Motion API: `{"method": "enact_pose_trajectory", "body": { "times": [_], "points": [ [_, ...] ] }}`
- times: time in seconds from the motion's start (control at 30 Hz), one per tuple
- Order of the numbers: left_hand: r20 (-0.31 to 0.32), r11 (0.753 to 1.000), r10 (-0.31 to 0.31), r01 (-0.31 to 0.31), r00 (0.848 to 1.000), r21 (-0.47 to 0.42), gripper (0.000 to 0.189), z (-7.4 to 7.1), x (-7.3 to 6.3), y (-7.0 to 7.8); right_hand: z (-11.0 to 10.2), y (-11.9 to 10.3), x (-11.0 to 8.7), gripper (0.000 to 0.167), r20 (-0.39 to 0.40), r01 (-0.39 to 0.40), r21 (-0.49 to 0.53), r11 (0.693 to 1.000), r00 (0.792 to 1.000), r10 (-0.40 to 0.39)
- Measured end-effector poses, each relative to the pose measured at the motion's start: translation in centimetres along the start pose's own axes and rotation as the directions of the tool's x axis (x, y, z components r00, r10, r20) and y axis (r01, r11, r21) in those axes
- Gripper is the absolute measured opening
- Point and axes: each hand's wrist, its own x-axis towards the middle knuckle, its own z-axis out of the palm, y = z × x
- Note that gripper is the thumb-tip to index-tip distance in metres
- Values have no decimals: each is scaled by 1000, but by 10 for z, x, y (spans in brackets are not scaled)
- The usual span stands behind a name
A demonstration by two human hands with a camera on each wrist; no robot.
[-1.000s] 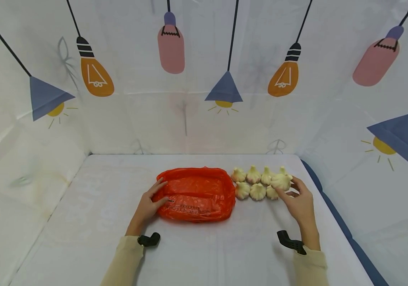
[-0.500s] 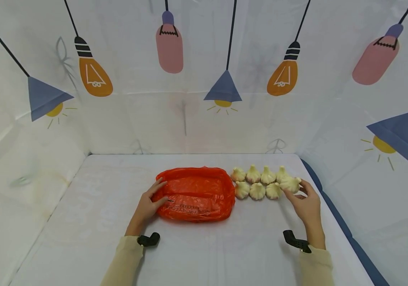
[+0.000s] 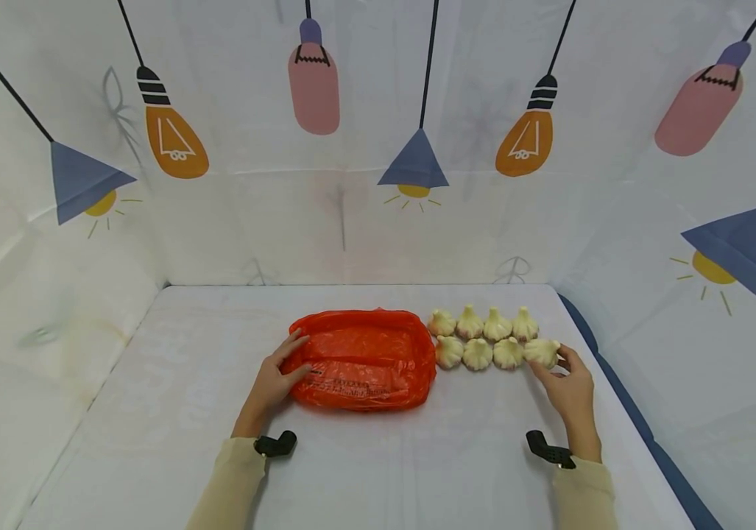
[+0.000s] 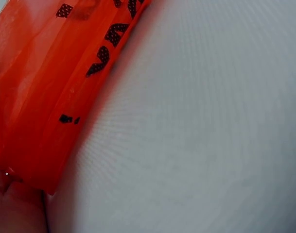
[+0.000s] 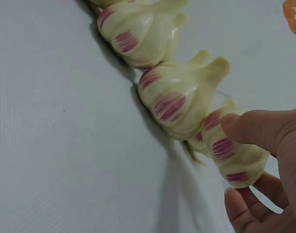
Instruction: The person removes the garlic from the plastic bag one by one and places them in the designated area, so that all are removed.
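Beside a red plastic bag point(image 3: 364, 350), which is spread out in a wide oval with dark print, stand pale garlic bulbs point(image 3: 477, 355) in two rows. My right hand point(image 3: 570, 386) pinches one garlic bulb point(image 3: 542, 352) between thumb and fingers at the right end of the front row. In the right wrist view this bulb point(image 5: 235, 153) has purple streaks and lies on its side, close to another garlic bulb point(image 5: 174, 99). At the bag's left edge rests my left hand point(image 3: 276, 377), thumb and fingers spread on the plastic. Some of its fingertips are hard to make out.
A white table point(image 3: 378, 471) bears everything. Behind it rises a white cloth backdrop point(image 3: 378, 243) printed with lamps and bulbs. Blue fabric point(image 3: 623, 397) runs along the table's right edge. Each wrist wears a black camera mount point(image 3: 276, 444).
My right hand has moved right with its garlic bulb and then down, from over the rows to the front row's right end. The left hand stays on the bag.
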Motion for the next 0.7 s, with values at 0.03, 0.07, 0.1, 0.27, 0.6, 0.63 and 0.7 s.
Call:
{"method": "enact_pose_trajectory", "body": {
  "times": [0.03,0.07,0.1,0.27,0.6,0.63,0.7],
  "points": [
    [0,1000,-3,3,1000,1,61,0,0,0,0,1,0,69,2,-4,1,1000,1000,4],
    [-1,1000,-4,4,1000,2,61,0,0,0,0,3,1,70,4,-7,-2,1000,1000,7],
    [-1,1000,-6,6,1000,5,61,0,0,0,0,4,1,69,7,-11,-5,1000,1000,11],
    [-11,1000,9,-9,1000,28,60,1,1,-2,1,13,5,69,19,-24,-15,1000,1000,24],
    [-6,1000,12,-12,1000,0,59,1,0,-1,3,21,9,71,57,-93,-33,995,994,94],
    [-5,1000,14,-14,1000,0,59,1,0,-1,3,20,10,71,56,-95,-34,995,994,97],
    [-7,1000,20,-20,1000,-1,59,0,1,-1,4,20,11,71,57,-97,-35,995,993,99]
  ]
}}
